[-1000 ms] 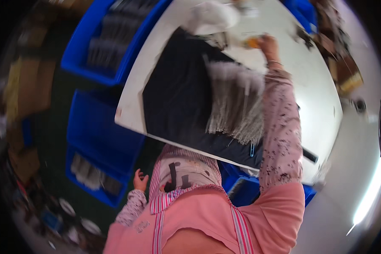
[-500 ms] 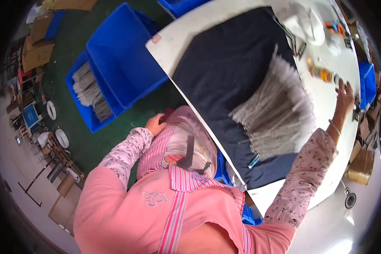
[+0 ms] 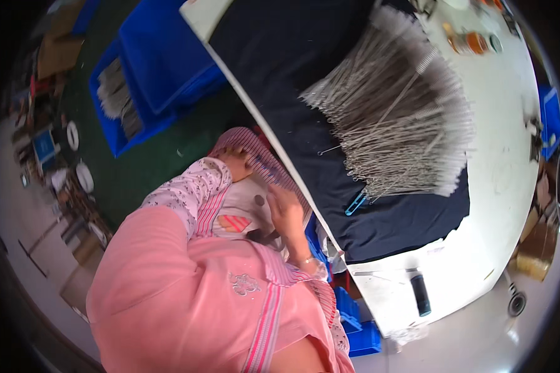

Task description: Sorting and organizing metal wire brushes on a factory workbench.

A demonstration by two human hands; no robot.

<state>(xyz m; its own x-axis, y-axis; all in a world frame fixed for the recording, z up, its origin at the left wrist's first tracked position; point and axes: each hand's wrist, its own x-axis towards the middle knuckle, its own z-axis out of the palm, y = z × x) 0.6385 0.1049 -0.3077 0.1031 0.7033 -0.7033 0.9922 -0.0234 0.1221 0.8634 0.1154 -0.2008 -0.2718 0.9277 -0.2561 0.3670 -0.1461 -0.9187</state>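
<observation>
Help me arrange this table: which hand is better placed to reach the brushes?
Probably the right hand: it is nearer the table and the brushes; the left hand is farther left.

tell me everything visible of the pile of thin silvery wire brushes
The fanned pile of thin silvery wire brushes lies on the dark navy cloth. Bare, metallic-looking stems face the white table's near edge; pale bristles point away. Some stems end in small loops; one juts out. A slim blue implement seemingly touches the pile.
</observation>
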